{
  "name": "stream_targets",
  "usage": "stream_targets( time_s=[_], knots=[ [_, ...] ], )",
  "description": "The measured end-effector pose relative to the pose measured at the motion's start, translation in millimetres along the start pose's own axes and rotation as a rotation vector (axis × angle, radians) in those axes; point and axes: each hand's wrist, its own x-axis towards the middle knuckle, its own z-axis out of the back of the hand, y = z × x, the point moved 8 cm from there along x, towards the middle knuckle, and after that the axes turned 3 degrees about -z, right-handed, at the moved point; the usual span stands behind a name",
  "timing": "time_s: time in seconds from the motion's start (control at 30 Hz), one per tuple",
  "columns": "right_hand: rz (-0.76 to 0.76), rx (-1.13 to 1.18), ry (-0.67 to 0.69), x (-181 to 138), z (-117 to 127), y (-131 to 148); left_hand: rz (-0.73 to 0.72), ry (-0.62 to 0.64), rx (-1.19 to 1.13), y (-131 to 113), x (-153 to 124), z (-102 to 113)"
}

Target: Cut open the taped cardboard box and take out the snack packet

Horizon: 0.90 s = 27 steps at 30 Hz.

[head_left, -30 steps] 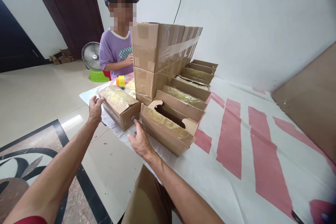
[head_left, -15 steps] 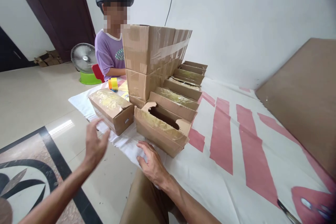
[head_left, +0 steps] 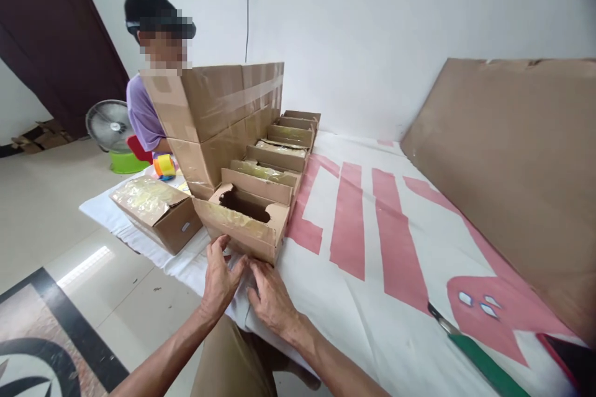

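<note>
Both hands – left hand [head_left: 218, 276], right hand [head_left: 271, 298] – flat, fingers spread, gripping nothing; open box [head_left: 242, 226] just beyond fingertips.

Both hands rest before the open box [head_left: 242, 223]; a closed box [head_left: 156, 211] lies left.

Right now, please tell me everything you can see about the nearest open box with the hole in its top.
The open box is brown cardboard, long and low, first in a row of similar boxes. Its top flaps leave an irregular dark hole; the inside is not visible. Shiny clear tape covers the near top edge. It lies flat on the white and red sheet, its far side against the next box. The left hand touches its near lower edge; the right hand rests on the sheet just before it.
</note>
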Motion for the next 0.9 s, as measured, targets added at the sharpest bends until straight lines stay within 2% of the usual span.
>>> stream_targets(
  time_s=[0.23,0.6,0.9],
  knots=[
    [0.036,0.039,-0.059,-5,-1,-10,0.044,-0.061,-0.056,3,0,-14],
    [0.036,-0.004,-0.006,-8,-13,-15,0.005,-0.115,-0.033,-12,25,-57],
    [0.001,-0.022,0.009,-8,-17,-18,-0.015,-0.113,-0.017,-15,41,-73]
  ],
)
